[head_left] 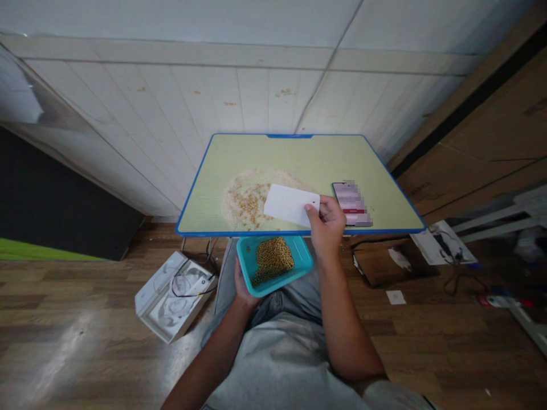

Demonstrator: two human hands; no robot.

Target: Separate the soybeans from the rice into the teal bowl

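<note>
My right hand (328,225) pinches a flat white card (290,204) by its right end, thumb on top near a small dark hole. The card is above the small table (342,159), beside a spread of pale rice-like grains (233,193) with tan soybeans (248,206) scattered through it. Below the table's front edge, my left hand (243,285) grips the left side of a teal plastic box (299,256); most of its fingers are hidden beneath. Inside the box lies a heap of soybeans (276,256). Whether the card touches the grains is hard to tell.
A phone (352,205) lies on the table to the right of my right hand. On the floor stand an open white box (175,296) at left and a cardboard box (388,265) at right. A white panelled wall (252,97) rises behind the table.
</note>
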